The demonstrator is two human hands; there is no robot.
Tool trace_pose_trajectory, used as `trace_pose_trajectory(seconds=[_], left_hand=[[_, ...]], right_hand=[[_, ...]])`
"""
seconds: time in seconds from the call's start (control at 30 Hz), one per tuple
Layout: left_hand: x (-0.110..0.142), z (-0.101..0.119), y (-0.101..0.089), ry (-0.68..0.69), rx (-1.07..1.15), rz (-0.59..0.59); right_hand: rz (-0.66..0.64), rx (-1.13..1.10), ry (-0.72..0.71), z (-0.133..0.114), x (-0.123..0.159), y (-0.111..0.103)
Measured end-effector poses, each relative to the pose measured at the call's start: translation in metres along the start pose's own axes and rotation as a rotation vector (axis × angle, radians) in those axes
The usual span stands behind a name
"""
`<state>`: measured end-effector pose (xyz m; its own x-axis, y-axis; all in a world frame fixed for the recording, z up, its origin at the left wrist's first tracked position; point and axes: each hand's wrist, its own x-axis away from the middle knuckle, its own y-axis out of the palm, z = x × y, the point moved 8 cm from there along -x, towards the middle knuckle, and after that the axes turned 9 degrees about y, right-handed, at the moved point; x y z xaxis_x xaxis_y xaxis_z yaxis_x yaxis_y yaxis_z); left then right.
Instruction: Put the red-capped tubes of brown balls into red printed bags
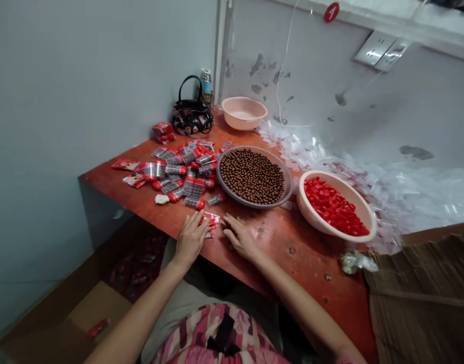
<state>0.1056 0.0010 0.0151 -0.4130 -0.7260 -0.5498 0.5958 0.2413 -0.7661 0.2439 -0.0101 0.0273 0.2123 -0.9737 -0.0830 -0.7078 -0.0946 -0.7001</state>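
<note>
Near the front edge of the table, my left hand [192, 237] lies with its fingers stretched out over the left side of a small red-and-white printed packet [212, 222]. To the right of the packet, my right hand [240, 237] rests on the tabletop, fingers apart and holding nothing. Just beyond both hands is a grey bowl [288, 194] full of small brown balls [252, 177]. Several clear tubes with red caps [196, 188], filled with dark balls, are heaped to its left.
A pale bowl [303, 199] of red caps [332, 206] stands right, with clear plastic sleeves [414, 187] piled behind. At the back are a pink basin [244, 121] and a black handbag [192, 119]. Stacked brown cardboard [421, 293] is at right; an open carton [98, 308] sits below left.
</note>
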Motion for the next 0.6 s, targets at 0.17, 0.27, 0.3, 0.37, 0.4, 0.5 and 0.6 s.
trace_pose_trajectory(seconds=[0.17, 0.27, 0.3, 0.37, 0.4, 0.5, 0.6], left_hand=[[-0.001, 0.012, -0.014, 0.031, 0.109, 0.17], [-0.004, 0.022, -0.021, 0.004, 0.252, 0.158], [-0.004, 0.023, -0.023, -0.045, 0.322, 0.149], [0.001, 0.014, -0.026, -0.243, 0.504, 0.155], [0.007, 0.008, -0.025, -0.379, 0.618, 0.157], [0.027, -0.001, -0.007, -0.746, 1.045, 0.1], [0.038, 0.004, 0.004, -0.91, 1.376, 0.07]], right_hand=[[0.124, -0.323, 0.2, 0.002, 0.008, -0.011], [0.094, -0.627, 0.332, 0.001, 0.0, -0.002], [0.092, -0.708, 0.351, -0.001, -0.004, -0.001], [0.108, -0.819, 0.371, -0.004, -0.01, -0.001], [0.108, -0.855, 0.377, -0.005, -0.012, 0.0], [0.022, -0.896, 0.368, -0.012, -0.018, 0.007], [-0.082, -0.811, 0.329, -0.02, -0.023, 0.017]])
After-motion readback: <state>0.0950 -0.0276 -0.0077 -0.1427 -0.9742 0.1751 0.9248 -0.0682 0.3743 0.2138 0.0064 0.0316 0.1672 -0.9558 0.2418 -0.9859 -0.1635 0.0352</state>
